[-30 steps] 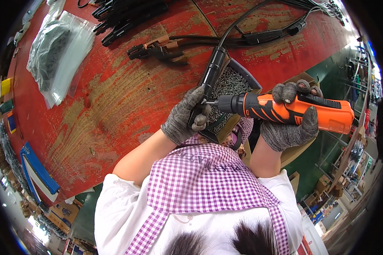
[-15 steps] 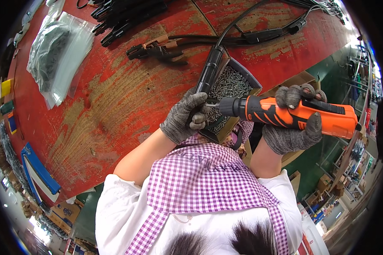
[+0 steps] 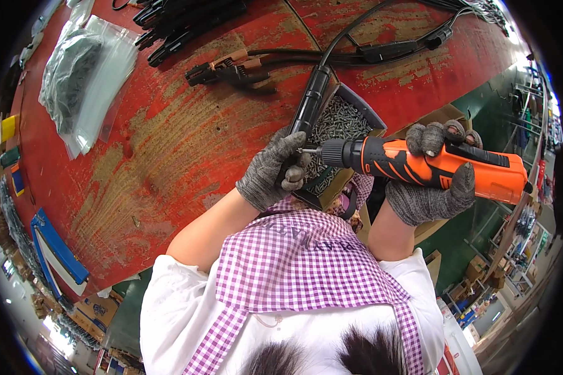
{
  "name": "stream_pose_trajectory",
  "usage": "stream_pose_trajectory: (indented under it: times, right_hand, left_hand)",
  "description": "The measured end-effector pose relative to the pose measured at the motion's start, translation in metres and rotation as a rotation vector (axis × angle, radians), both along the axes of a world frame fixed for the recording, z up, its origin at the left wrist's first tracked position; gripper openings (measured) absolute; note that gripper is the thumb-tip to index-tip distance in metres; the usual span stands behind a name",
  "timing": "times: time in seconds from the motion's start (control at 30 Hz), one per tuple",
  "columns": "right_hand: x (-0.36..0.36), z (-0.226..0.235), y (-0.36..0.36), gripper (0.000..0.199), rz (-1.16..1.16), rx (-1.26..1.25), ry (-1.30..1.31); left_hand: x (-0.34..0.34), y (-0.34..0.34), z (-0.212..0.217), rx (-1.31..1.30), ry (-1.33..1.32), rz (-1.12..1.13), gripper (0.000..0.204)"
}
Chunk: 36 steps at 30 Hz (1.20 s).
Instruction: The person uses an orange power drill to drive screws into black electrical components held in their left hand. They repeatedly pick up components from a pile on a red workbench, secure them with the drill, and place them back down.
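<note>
My left hand (image 3: 270,170), in a grey knit glove, grips the lower end of a long black cable connector (image 3: 311,103) whose cable runs off toward the table's far side. My right hand (image 3: 433,181), gloved the same way, holds an orange and black electric screwdriver (image 3: 431,164) level. Its bit tip touches the connector right at my left fingers. Directly below both sits a dark bin of small silver screws (image 3: 339,128).
The worn red table (image 3: 169,144) carries a clear plastic bag with dark parts (image 3: 84,75) at the left, a black and brown clamp (image 3: 231,70), more black connectors (image 3: 187,25) and cables (image 3: 394,50) at the far side. A blue tray (image 3: 59,253) lies at the left edge.
The screwdriver and my right hand have shifted slightly right and down. My left hand keeps its grip on the connector.
</note>
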State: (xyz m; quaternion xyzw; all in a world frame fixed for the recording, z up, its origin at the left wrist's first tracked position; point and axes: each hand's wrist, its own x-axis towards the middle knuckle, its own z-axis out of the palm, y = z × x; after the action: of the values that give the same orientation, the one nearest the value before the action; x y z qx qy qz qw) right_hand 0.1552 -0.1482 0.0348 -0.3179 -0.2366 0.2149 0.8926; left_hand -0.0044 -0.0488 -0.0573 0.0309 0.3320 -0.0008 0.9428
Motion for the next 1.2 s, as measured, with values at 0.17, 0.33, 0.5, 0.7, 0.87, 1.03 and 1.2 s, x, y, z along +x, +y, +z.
stream_pose_trajectory:
  times: [0.17,0.33,0.5,0.7,0.87,1.03,1.2]
  right_hand:
    - [-0.001,0.001,0.0,0.035,0.001,-0.043,-0.052]
    - [-0.006,0.01,0.006,0.037,0.012,-0.057,-0.101]
    - [-0.013,0.027,0.018,0.038,0.047,-0.156,-0.172]
    - [-0.017,0.029,0.029,0.041,0.12,-0.221,-0.258]
    - [-0.019,0.014,0.015,0.04,-0.015,-0.365,-0.382]
    - [-0.018,0.017,0.036,0.037,0.194,-0.113,-0.388]
    - [-0.013,0.014,0.032,0.038,0.288,-0.104,-0.391]
  left_hand:
    - [0.001,-0.001,0.001,0.017,0.009,-0.007,0.031]
    - [0.002,-0.002,0.001,-0.01,0.046,-0.009,0.03]
    - [0.006,-0.005,0.01,0.151,0.114,-0.052,0.028]
    - [0.006,-0.007,0.006,0.158,0.102,-0.049,0.026]
    - [0.006,-0.003,0.007,0.08,0.093,-0.047,0.025]
    - [0.005,-0.004,0.007,0.103,0.088,-0.04,0.026]
    - [0.004,-0.003,0.006,0.089,0.111,-0.064,0.028]
